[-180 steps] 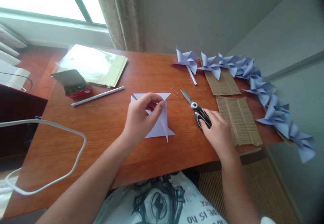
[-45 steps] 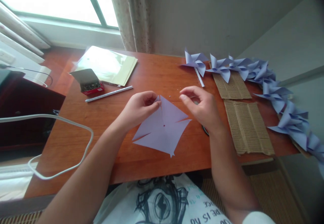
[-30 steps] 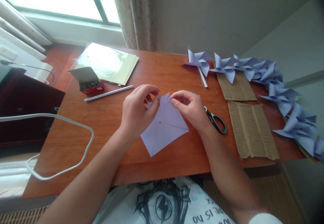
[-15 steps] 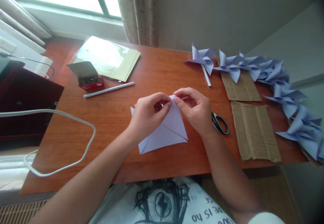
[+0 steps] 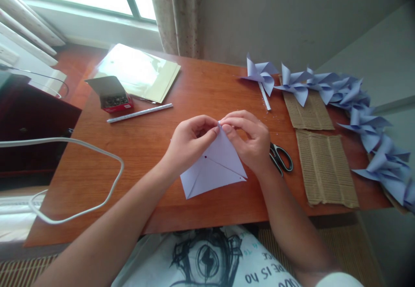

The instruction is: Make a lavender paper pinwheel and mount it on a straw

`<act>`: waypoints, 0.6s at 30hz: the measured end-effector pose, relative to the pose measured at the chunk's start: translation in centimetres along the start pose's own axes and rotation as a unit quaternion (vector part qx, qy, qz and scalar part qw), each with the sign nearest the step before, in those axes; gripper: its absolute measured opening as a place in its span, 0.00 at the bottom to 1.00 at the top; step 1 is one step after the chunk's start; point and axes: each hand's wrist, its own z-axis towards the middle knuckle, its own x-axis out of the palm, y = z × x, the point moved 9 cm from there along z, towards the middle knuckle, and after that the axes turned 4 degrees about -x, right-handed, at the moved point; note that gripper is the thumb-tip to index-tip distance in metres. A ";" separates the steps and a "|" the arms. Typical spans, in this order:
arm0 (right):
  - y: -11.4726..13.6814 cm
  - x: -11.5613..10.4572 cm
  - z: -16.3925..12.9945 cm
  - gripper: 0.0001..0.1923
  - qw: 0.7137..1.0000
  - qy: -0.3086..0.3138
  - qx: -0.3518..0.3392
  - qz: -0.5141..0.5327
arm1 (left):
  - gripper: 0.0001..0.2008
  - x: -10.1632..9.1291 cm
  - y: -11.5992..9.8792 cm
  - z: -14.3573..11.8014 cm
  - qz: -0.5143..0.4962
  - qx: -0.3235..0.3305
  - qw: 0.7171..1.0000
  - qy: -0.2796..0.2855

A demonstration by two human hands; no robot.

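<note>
A pale lilac paper square (image 5: pixel 214 168) with cut corners and a small centre hole is held tilted above the wooden table (image 5: pixel 145 148). My left hand (image 5: pixel 191 142) pinches its top corner from the left. My right hand (image 5: pixel 251 138) pinches the same top corner from the right, fingertips nearly meeting. Black-handled scissors (image 5: pixel 280 159) lie on the table just right of my right hand, partly hidden by it.
A row of finished lilac pinwheels (image 5: pixel 340 99) runs along the right edge over corrugated cardboard pieces (image 5: pixel 326 166). A white stick (image 5: pixel 139 113), a red box of pins (image 5: pixel 113 99) and a plastic-sleeved paper pack (image 5: pixel 138 73) lie at the back left. A white cable (image 5: pixel 81 179) loops at the left.
My right hand let go of the scissors, left on the table. Both hands turned the cut paper square and now pinch its top corner together, lifted off the table.
</note>
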 end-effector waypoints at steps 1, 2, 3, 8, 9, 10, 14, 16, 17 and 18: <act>0.0 0.0 0.0 0.05 1.000 -0.002 0.006 0.012 | 0.09 0.0 0.0 0.0 -0.008 -0.002 1.000 0.000; 0.0 0.0 0.1 0.05 1.000 -0.005 0.009 0.024 | 0.08 0.0 -0.1 -0.1 -0.013 -0.004 1.000 0.000; 0.0 -0.1 0.1 0.05 0.999 -0.007 0.013 0.034 | 0.08 0.0 -0.1 -0.1 -0.015 -0.005 1.000 -0.001; -0.1 0.2 0.0 0.05 0.999 0.000 0.020 0.041 | 0.10 -0.2 -0.3 -0.1 -0.004 -0.008 1.000 -0.008; -0.1 0.2 0.0 0.05 0.999 0.001 0.019 0.039 | 0.11 -0.2 -0.4 -0.1 -0.004 -0.010 1.000 -0.008; -0.1 0.2 0.0 0.06 0.999 -0.001 0.018 0.038 | 0.12 -0.2 -0.4 -0.2 -0.004 -0.011 1.000 -0.007; -0.2 0.1 0.0 0.08 0.999 -0.008 0.016 0.043 | 0.13 -0.2 -0.6 -0.2 -0.012 -0.011 1.000 -0.003; -0.2 0.1 -0.1 0.09 0.999 -0.011 0.016 0.046 | 0.13 -0.1 -0.6 -0.2 -0.014 -0.011 1.000 0.000; -0.2 0.1 -0.1 0.09 0.999 -0.013 0.019 0.045 | 0.13 -0.1 -0.5 -0.2 -0.013 -0.012 1.000 0.001; -0.3 0.0 -0.1 0.08 0.999 -0.016 0.022 0.042 | 0.13 0.0 -0.5 -0.1 -0.013 -0.013 1.000 0.003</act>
